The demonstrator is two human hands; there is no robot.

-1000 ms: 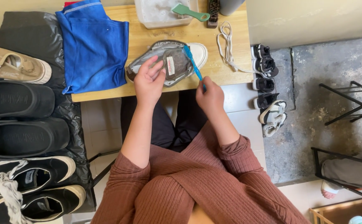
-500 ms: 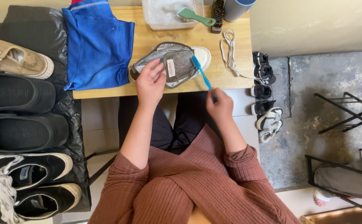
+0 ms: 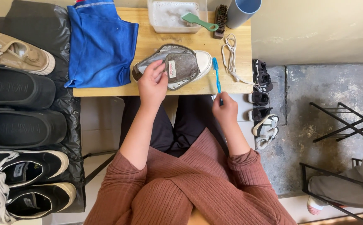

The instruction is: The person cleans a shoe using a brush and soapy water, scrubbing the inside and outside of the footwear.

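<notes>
A grey high-top sneaker (image 3: 177,64) with a white toe cap lies on its side on the wooden table (image 3: 156,43), tongue pulled open. My left hand (image 3: 152,83) grips its ankle opening at the near side. My right hand (image 3: 225,109) holds a blue toothbrush (image 3: 217,75) by its handle, bristle end pointing away from me. The brush head hovers just right of the sneaker's toe, apart from it.
A blue cloth (image 3: 100,41) lies at the table's left. A soapy tub (image 3: 177,14) with a green brush (image 3: 198,21), a dark scrub brush (image 3: 220,16), a blue cup (image 3: 242,10) and white laces (image 3: 231,54) sit behind. Shoes line a black bag (image 3: 27,104) left; small shoes (image 3: 262,104) and another person's leg (image 3: 348,187) are right.
My right hand drew the toothbrush off the sneaker's tongue and out to the right of the toe. My left hand stayed on the sneaker.
</notes>
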